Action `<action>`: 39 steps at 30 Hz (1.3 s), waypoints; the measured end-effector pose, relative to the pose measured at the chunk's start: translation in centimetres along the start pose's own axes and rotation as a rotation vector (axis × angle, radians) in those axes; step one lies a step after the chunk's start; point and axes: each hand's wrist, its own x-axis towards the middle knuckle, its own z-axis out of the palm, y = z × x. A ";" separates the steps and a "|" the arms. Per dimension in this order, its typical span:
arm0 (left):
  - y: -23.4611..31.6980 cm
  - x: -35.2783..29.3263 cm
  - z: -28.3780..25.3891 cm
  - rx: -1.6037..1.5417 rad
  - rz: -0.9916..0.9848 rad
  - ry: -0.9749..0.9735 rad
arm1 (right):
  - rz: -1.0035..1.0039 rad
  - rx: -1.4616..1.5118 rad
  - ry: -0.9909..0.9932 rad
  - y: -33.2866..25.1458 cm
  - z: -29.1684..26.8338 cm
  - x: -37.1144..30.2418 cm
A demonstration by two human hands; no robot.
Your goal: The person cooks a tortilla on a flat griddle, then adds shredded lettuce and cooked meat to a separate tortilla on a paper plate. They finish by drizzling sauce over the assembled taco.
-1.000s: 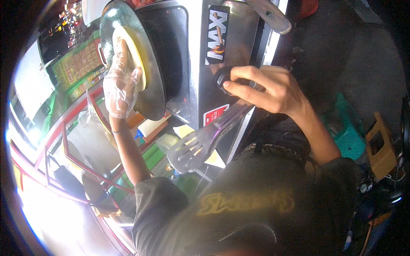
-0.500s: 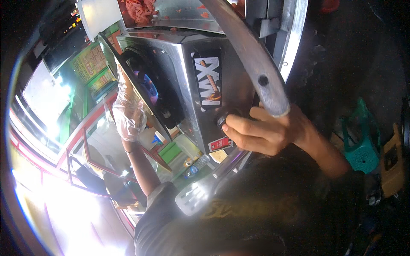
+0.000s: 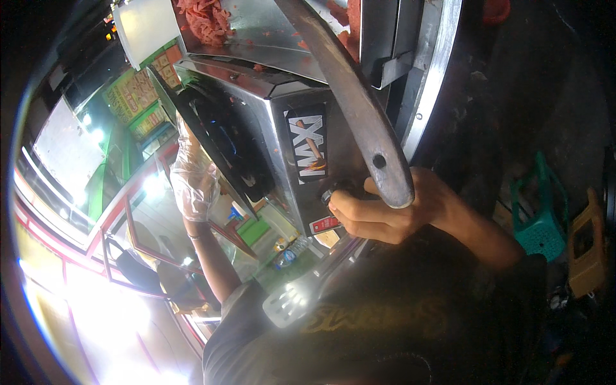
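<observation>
My left hand (image 3: 194, 186) wears a clear plastic glove and grips a flat metal plate (image 3: 208, 154), seen nearly edge-on. The plate is tilted up beside the dark burner recess (image 3: 237, 147) of a stainless-steel stove (image 3: 350, 138). My bare right hand (image 3: 388, 218) has its fingers closed on a dark knob (image 3: 328, 192) at the stove's front. A worn wooden handle (image 3: 359, 96) with a hole near its end crosses above the stove and partly covers the right hand. Below lies a slotted spatula (image 3: 287, 304), close against the dark shirt.
Shredded reddish food (image 3: 204, 24) fills part of a metal tray (image 3: 273, 61) at the far side. A green plastic stool (image 3: 539, 234) and a brown stool (image 3: 585, 256) stand at the right. A plastic bottle (image 3: 284, 258) lies below the stove.
The blue flame at the burner, bright before, no longer shows clearly. The stove, wooden handle and right hand sit slightly lower and left in view. Both hands keep their holds.
</observation>
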 end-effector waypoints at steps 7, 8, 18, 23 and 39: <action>-0.9 -0.6 0.0 -0.110 -0.069 0.007 | 0.007 0.009 0.022 0.1 -0.4 -0.1; -1.0 -0.7 0.0 -0.120 -0.075 0.009 | 0.015 -0.008 0.028 -0.1 0.0 0.0; -1.7 -1.5 -0.3 -0.208 -0.134 0.006 | 0.027 0.010 -0.019 -0.5 -0.1 -0.1; -2.2 -2.0 -0.7 -0.189 -0.194 0.012 | 0.008 0.053 -0.039 -0.6 0.0 -0.3; -2.3 -2.0 -0.8 -0.060 -0.127 0.012 | 0.005 0.129 -0.049 -0.4 0.3 -0.2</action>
